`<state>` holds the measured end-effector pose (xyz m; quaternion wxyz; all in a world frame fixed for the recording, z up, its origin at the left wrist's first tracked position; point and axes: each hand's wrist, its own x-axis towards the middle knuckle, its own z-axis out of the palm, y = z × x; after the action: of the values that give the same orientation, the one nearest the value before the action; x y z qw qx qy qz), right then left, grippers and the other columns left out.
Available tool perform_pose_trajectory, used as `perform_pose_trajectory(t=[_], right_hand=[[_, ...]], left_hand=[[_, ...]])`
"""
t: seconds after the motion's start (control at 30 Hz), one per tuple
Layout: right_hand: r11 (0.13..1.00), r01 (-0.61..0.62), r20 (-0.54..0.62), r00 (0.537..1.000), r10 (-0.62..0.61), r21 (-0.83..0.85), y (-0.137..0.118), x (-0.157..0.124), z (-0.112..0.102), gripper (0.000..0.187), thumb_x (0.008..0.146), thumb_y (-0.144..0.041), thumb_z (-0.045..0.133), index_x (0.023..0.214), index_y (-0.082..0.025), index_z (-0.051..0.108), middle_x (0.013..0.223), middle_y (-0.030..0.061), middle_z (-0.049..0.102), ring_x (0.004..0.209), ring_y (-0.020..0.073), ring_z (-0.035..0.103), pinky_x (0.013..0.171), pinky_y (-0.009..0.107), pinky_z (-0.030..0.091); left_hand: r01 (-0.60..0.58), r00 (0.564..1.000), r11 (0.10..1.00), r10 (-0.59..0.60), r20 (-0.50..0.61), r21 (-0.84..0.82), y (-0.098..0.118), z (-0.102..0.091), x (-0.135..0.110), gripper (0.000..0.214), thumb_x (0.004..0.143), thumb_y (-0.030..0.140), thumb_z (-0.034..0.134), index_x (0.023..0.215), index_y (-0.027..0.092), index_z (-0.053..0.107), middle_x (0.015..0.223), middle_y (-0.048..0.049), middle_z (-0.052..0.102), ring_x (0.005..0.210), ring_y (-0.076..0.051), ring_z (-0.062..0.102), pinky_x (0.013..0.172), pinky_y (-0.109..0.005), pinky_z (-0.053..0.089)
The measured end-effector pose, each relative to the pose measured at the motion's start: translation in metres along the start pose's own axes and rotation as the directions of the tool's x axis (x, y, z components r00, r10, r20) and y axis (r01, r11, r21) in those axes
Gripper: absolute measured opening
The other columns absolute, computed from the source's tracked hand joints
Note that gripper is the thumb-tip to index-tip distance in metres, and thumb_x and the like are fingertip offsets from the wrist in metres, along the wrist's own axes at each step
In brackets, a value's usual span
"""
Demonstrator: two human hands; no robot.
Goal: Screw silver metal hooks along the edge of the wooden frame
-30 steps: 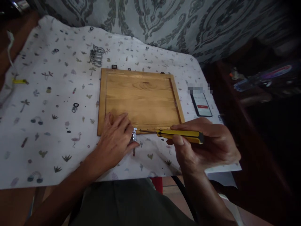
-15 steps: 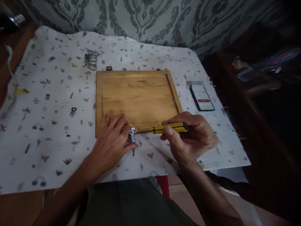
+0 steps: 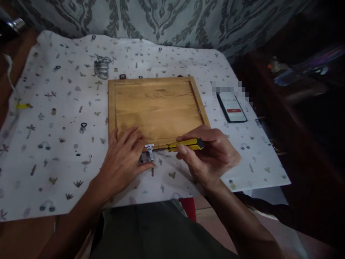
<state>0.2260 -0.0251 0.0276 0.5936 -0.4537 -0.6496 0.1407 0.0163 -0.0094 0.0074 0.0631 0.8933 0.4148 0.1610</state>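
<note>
On patterned tablecloth [image 3: 58, 163], wooden panel [image 3: 156, 108], curtain [image 3: 172, 19] behind

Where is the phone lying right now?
In the head view, the phone lies on the patterned cloth, right of the wooden board, beyond the right hand.

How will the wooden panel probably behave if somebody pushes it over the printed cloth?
The wooden panel looks stiff and flat, so it would likely slide in one piece. The printed cloth under it may wrinkle or drag along. The left hand resting on its near edge probably steadies it.
</note>
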Motion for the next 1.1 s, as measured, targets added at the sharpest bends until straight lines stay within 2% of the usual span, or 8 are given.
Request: perform_pose_trajectory(t=[0.23,0.37,0.57,0.7,0.8,0.93,1.0,1.1], right_hand=[[1.000,0.019,0.050,0.999,-0.020,0.016,0.006,-0.004,0.004,0.015,0.086,-0.016,0.075,0.093,-0.024,0.065,0.076,-0.0029,0.065,0.061,0.0116,0.060,0.055,0.026,0.050],[0.998,0.055,0.061,0.997,-0.054,-0.006,0.004,-0.001,0.004,0.013,0.088,-0.019,0.075,0.092,-0.024,0.064,0.075,-0.0024,0.066,0.063,0.0121,0.060,0.055,0.026,0.049],[0.990,0.139,0.154,0.979,-0.132,-0.034,-0.001,0.003,0.002,0.020,0.084,-0.025,0.082,0.088,-0.023,0.063,0.069,-0.0036,0.064,0.060,0.0127,0.060,0.053,0.027,0.048],[0.988,0.154,0.150,0.977,-0.150,-0.019,0.000,0.003,0.004,0.021,0.084,-0.025,0.083,0.088,-0.022,0.063,0.069,-0.0038,0.064,0.060,0.0122,0.060,0.053,0.027,0.049],[0.989,0.151,0.037,0.988,-0.151,-0.001,-0.001,0.002,0.005,0.016,0.086,-0.028,0.080,0.091,-0.023,0.065,0.072,-0.0026,0.067,0.059,0.0131,0.061,0.053,0.028,0.051],[0.998,0.017,-0.227,0.974,-0.003,0.060,-0.006,0.005,0.000,0.017,0.089,-0.036,0.077,0.088,-0.025,0.064,0.074,-0.0020,0.068,0.051,0.0120,0.060,0.046,0.028,0.050],[0.990,-0.102,-0.264,0.957,0.124,0.095,-0.006,0.008,-0.003,0.024,0.088,-0.043,0.077,0.085,-0.025,0.061,0.073,-0.0033,0.066,0.045,0.0100,0.057,0.041,0.026,0.046],[0.955,-0.246,-0.229,0.932,0.280,0.166,0.003,0.016,-0.004,0.033,0.086,-0.051,0.076,0.083,-0.023,0.058,0.074,-0.0039,0.067,0.043,0.0079,0.056,0.040,0.023,0.045]], left_hand=[[-0.020,1.000,1.000,0.020,-0.018,0.016,-0.003,0.001,-0.001,0.042,0.092,0.053,0.070,0.114,0.018,0.067,0.122,-0.0137,0.069,0.135,-0.040,0.051,0.114,-0.064,0.036],[-0.013,1.000,1.000,0.013,-0.017,0.015,-0.002,-0.001,-0.001,0.041,0.093,0.051,0.069,0.115,0.017,0.066,0.124,-0.0144,0.069,0.135,-0.040,0.052,0.114,-0.065,0.034],[-0.001,1.000,1.000,0.001,0.000,0.016,-0.003,-0.002,-0.003,0.041,0.093,0.050,0.070,0.118,0.017,0.066,0.125,-0.0146,0.068,0.136,-0.040,0.051,0.114,-0.064,0.035],[0.017,1.000,1.000,-0.017,-0.008,0.001,-0.006,-0.001,-0.005,0.038,0.094,0.050,0.068,0.118,0.021,0.067,0.128,-0.0125,0.068,0.137,-0.038,0.050,0.115,-0.062,0.034],[0.024,0.999,0.998,-0.026,-0.033,-0.062,-0.011,-0.004,-0.006,0.038,0.093,0.050,0.069,0.117,0.021,0.068,0.126,-0.0118,0.069,0.136,-0.038,0.051,0.114,-0.061,0.036],[0.102,0.982,0.974,-0.132,-0.138,-0.203,-0.019,-0.014,-0.006,0.031,0.095,0.049,0.067,0.110,0.022,0.070,0.120,-0.0091,0.072,0.129,-0.034,0.059,0.109,-0.055,0.045],[0.150,0.956,0.952,-0.209,-0.205,-0.268,-0.022,-0.020,-0.006,0.028,0.096,0.046,0.064,0.108,0.022,0.071,0.116,-0.0077,0.074,0.123,-0.031,0.064,0.106,-0.051,0.050],[0.194,0.916,0.923,-0.292,-0.275,-0.333,-0.023,-0.029,-0.008,0.023,0.097,0.042,0.062,0.108,0.023,0.071,0.114,-0.0055,0.074,0.114,-0.026,0.068,0.101,-0.046,0.054]])
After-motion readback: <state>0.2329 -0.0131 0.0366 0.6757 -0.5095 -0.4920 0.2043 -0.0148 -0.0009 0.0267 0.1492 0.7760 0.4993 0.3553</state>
